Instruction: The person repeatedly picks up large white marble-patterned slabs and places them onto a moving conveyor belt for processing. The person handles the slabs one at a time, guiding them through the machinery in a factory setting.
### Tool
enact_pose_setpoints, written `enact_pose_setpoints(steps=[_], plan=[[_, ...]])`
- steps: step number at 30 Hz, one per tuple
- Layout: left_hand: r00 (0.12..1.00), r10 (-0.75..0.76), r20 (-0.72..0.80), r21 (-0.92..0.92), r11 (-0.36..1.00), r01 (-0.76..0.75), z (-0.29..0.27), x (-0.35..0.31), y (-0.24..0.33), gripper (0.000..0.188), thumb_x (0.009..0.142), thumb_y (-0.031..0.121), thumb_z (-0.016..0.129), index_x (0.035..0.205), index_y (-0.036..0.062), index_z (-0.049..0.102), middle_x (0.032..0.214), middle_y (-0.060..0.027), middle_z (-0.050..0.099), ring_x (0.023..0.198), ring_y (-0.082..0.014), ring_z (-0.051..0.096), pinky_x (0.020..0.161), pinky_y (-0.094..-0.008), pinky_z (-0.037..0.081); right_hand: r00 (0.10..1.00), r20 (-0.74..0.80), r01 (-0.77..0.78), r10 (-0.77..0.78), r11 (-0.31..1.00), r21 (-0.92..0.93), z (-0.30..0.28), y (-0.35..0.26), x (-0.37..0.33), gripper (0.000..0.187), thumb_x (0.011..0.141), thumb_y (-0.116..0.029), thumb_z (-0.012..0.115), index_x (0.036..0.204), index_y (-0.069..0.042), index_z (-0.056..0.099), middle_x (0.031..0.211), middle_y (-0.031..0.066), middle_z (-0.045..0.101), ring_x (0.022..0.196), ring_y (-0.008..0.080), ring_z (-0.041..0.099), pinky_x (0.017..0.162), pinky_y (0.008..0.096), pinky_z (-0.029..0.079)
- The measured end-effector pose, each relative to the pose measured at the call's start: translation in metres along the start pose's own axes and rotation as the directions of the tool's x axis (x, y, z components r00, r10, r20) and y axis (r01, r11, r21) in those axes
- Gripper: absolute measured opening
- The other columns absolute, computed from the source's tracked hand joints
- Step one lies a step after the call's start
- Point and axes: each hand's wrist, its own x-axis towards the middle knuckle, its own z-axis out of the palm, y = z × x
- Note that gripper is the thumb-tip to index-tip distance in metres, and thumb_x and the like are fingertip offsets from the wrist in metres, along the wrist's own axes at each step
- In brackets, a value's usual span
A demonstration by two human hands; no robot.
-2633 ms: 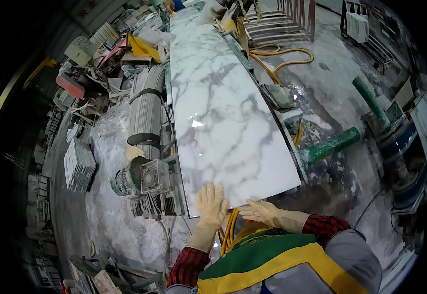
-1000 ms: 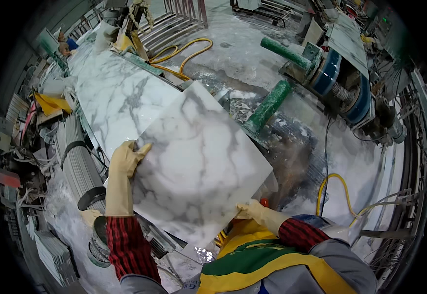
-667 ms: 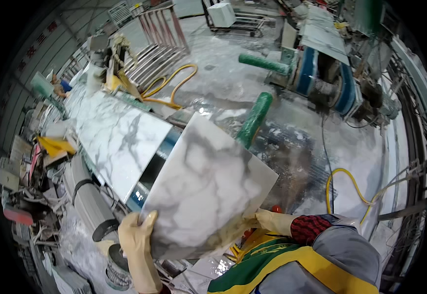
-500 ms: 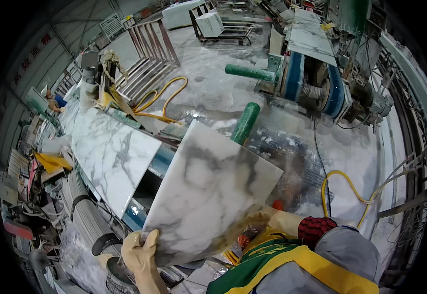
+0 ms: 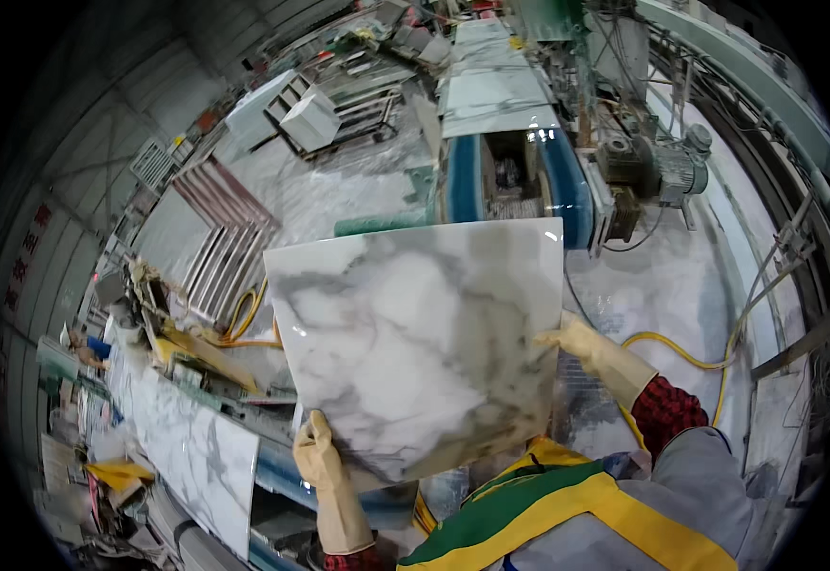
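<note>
- Holding one white, grey-veined slab (image 5: 415,352) in front of the body with both hands, glossy face toward the camera.
- Gripping it with the left hand (image 5: 320,466) low on its left edge, near the lower left corner; grip closed to the slab's thickness, with the fingers mostly hidden from view.
- Gripping it with the right hand (image 5: 582,343) about midway along its right edge; grip likewise closed on the edge, with the thumb on the upper face and the other fingers hidden behind.
- Clad in cream gloves (image 5: 344,519), red-and-black checked sleeves (image 5: 670,414) and a green-and-yellow apron (image 5: 520,497).
- Overlapping, in view, the near end of the far conveyor (image 5: 567,176); cannot tell from here whether touching it.
- Lying on the far conveyor, beyond its bare near end: pale, veined panels (image 5: 496,100).
- Running off at lower left: the left conveyor (image 5: 286,468), bearing a second slab (image 5: 191,443) short of its bare near end.
- At the far end of the left conveyor, small and indistinct: another person (image 5: 96,344).
- Just beyond the slab's upper edge: a green tube (image 5: 377,226).
- Beside the far conveyor's right edge: a grey motor (image 5: 681,173).
- Looped on the floor at right: a yellow hose (image 5: 667,343).
- Farther off at upper left: a reddish rack (image 5: 220,219) and a white block (image 5: 310,122).
</note>
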Motion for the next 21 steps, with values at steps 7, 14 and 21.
enact_pose_setpoints(steps=[7, 14, 21], plan=[[0.951, -0.291, 0.102, 0.145, 0.95, 0.276, 0.178, 0.027, 0.035, 0.08, 0.105, 0.074, 0.056, 0.122, 0.0005, 0.082, 0.101, -0.0118, 0.083, 0.087, -0.0259, 0.072, 0.084, -0.0407, 0.054, 0.984, -0.177, 0.047, -0.026, 0.992, 0.116, -0.132, -0.044, 0.046, 0.04, 0.096, -0.008, 0.078, 0.135, -0.002, 0.072, 0.12, 0.0087, 0.078, 0.109, 0.0181, 0.073, 0.092, 0.0362, 0.059], [0.79, -0.397, 0.468, 0.2, 0.918, 0.343, 0.293, 0.09, -0.017, 0.078, 0.108, 0.069, 0.049, 0.135, 0.001, 0.077, 0.119, -0.0137, 0.082, 0.104, -0.0284, 0.075, 0.093, -0.0441, 0.056, 0.886, -0.448, -0.056, 0.114, 0.988, 0.142, -0.19, 0.014, 0.11, 0.039, 0.096, -0.016, 0.086, 0.129, 0.002, 0.078, 0.116, 0.0097, 0.082, 0.101, 0.0183, 0.076, 0.091, 0.0336, 0.061], [0.759, -0.177, 0.627, 0.297, 0.955, -0.023, 0.406, 0.171, -0.041, 0.073, 0.11, 0.064, 0.042, 0.134, 0.0038, 0.076, 0.129, -0.0246, 0.077, 0.119, -0.0445, 0.071, 0.103, -0.0496, 0.051, 0.831, -0.494, -0.187, 0.253, 0.966, 0.181, -0.246, 0.025, 0.205, 0.045, 0.098, -0.027, 0.085, 0.136, -0.003, 0.077, 0.119, 0.0099, 0.081, 0.095, 0.022, 0.076, 0.084, 0.0371, 0.062]])
